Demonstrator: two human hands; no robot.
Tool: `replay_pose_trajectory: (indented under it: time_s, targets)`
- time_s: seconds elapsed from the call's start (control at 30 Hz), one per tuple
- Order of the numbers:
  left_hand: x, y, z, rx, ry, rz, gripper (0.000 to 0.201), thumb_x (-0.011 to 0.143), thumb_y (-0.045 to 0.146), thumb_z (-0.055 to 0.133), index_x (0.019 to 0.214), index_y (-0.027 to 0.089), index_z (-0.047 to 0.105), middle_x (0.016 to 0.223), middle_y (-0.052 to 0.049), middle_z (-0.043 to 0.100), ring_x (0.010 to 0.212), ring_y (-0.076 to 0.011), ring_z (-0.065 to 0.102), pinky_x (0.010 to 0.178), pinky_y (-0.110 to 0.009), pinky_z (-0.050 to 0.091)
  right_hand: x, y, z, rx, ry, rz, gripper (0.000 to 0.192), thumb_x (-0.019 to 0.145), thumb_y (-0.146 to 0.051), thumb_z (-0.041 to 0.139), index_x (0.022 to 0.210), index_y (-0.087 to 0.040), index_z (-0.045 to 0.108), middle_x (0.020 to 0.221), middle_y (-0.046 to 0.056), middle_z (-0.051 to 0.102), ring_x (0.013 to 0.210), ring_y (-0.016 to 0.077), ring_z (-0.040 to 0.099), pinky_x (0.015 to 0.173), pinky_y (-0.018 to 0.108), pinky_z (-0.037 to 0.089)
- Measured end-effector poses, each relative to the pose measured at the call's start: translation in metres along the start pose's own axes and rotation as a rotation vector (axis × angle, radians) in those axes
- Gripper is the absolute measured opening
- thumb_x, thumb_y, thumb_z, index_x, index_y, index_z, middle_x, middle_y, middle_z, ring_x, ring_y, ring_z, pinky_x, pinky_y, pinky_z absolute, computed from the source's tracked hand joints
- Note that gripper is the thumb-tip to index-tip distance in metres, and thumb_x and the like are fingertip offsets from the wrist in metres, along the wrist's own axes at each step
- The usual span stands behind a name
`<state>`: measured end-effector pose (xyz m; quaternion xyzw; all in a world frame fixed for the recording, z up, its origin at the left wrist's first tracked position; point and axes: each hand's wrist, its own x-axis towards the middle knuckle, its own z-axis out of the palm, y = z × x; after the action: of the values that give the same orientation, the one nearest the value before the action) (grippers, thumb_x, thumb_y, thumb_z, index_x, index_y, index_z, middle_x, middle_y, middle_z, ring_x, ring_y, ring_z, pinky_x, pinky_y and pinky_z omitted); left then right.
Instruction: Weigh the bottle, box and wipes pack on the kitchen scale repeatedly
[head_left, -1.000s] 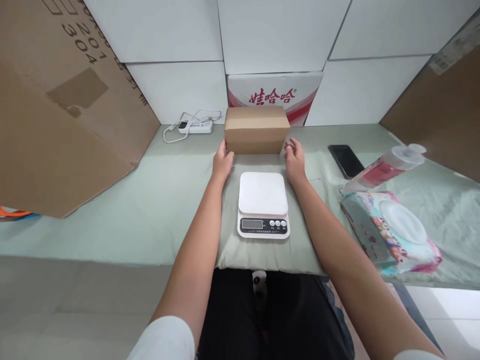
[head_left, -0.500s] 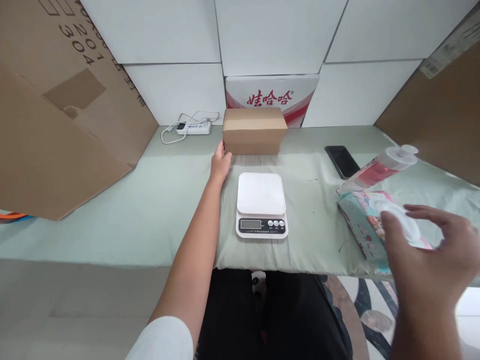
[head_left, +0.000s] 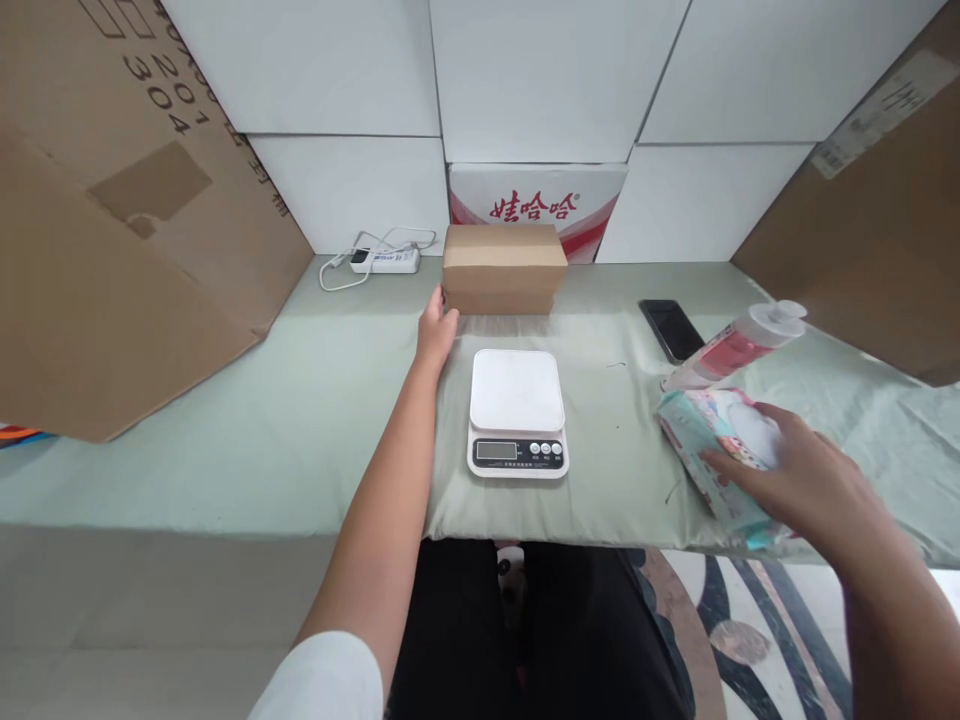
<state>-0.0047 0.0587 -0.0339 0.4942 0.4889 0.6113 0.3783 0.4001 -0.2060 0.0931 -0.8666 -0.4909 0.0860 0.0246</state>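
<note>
Here's the right hand (head_left: 806, 475) spread across the wipes pack (head_left: 705, 432), a slanting tube (head_left: 731, 352) just beyond it and a dark phone (head_left: 672, 331) farther off! The left hand (head_left: 437, 330) sits at the brown carton's (head_left: 504, 272) near left corner, white scale (head_left: 517, 400) to its right and closer in, power strip (head_left: 385, 261) beyond it to the left.

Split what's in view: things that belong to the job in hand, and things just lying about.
In use:
wipes pack, grasped by right hand
small cardboard box, left hand at its side

Seemingly just lying about:
white scale (role unclear)
phone
tube
power strip
</note>
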Motion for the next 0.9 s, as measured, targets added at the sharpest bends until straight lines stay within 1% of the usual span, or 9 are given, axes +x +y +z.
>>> replay_pose_trajectory:
  time_s: [0.1,0.17,0.27,0.37,0.47,0.53,0.6,0.7,0.9]
  targets:
    - [0.001,0.000,0.000,0.000,0.029,-0.039,0.085,0.084,0.018,0.062,0.166,0.026,0.041,0.174,-0.004,0.041,0.163,-0.0258,0.036,0.135,-0.040,0.030,-0.007,-0.005,-0.006,0.182,-0.089,-0.127,0.089,0.072,-0.074,0.070,0.151,-0.037,0.054,0.128,0.013,0.073,0.113,0.0425,0.072,0.092,0.054,0.059]
    - [0.001,0.000,0.001,0.001,0.022,-0.030,0.084,0.084,0.017,0.062,0.165,0.025,0.042,0.174,-0.004,0.041,0.163,-0.0252,0.037,0.135,-0.039,0.030,-0.012,-0.022,-0.013,0.317,-0.150,-0.282,0.083,0.072,-0.070,0.075,0.147,-0.039,0.057,0.136,0.008,0.072,0.117,0.0397,0.071,0.093,0.052,0.060]
    - [0.001,0.000,0.000,0.012,0.022,-0.013,0.081,0.087,0.019,0.062,0.165,0.024,0.042,0.175,-0.005,0.040,0.163,-0.0259,0.036,0.135,-0.039,0.030,-0.011,-0.064,-0.026,0.434,-0.172,-0.572,0.082,0.074,-0.061,0.080,0.148,-0.034,0.058,0.144,0.008,0.068,0.121,0.0379,0.070,0.094,0.048,0.060]
    - [0.000,0.000,-0.002,0.029,0.037,-0.019,0.083,0.088,0.023,0.065,0.167,0.024,0.040,0.177,-0.004,0.036,0.165,-0.0272,0.032,0.136,-0.038,0.028,0.004,-0.115,-0.031,0.473,-0.125,-0.864,0.087,0.075,-0.053,0.082,0.153,-0.030,0.053,0.143,0.010,0.067,0.120,0.0377,0.069,0.093,0.048,0.060]
    - [0.001,0.000,-0.005,0.037,0.039,-0.026,0.085,0.088,0.024,0.065,0.168,0.021,0.038,0.177,-0.007,0.034,0.165,-0.0284,0.030,0.136,-0.038,0.028,0.024,-0.162,-0.023,0.454,-0.088,-1.167,0.088,0.075,-0.045,0.082,0.155,-0.027,0.051,0.148,0.012,0.063,0.128,0.0396,0.064,0.102,0.051,0.056]
    - [0.001,-0.001,-0.006,0.033,0.041,-0.023,0.085,0.087,0.024,0.065,0.168,0.019,0.038,0.177,-0.009,0.035,0.165,-0.0290,0.031,0.136,-0.039,0.028,0.033,-0.185,-0.013,0.414,-0.112,-1.301,0.086,0.077,-0.040,0.081,0.156,-0.026,0.050,0.145,0.014,0.063,0.127,0.0389,0.063,0.102,0.051,0.055]
    - [0.002,-0.002,-0.007,0.020,0.037,-0.014,0.085,0.087,0.024,0.065,0.168,0.021,0.039,0.177,-0.007,0.035,0.166,-0.0290,0.030,0.137,-0.040,0.026,0.037,-0.200,-0.004,0.355,-0.158,-1.376,0.082,0.079,-0.036,0.078,0.155,-0.025,0.050,0.136,0.014,0.065,0.118,0.0362,0.065,0.097,0.049,0.055]
    - [0.002,-0.003,-0.007,0.000,0.026,-0.011,0.085,0.087,0.023,0.065,0.168,0.026,0.039,0.178,-0.002,0.034,0.167,-0.0283,0.025,0.138,-0.040,0.023,0.037,-0.209,0.002,0.287,-0.187,-1.434,0.077,0.082,-0.036,0.076,0.154,-0.025,0.051,0.124,0.013,0.065,0.108,0.0324,0.065,0.090,0.044,0.054]
    - [0.001,0.000,-0.006,-0.012,0.030,-0.035,0.087,0.085,0.017,0.061,0.168,0.026,0.037,0.177,-0.001,0.035,0.167,-0.0255,0.026,0.137,-0.040,0.025,0.027,-0.206,-0.006,0.196,-0.214,-1.404,0.076,0.084,-0.039,0.076,0.155,-0.025,0.053,0.115,0.011,0.064,0.098,0.0289,0.064,0.084,0.039,0.052]
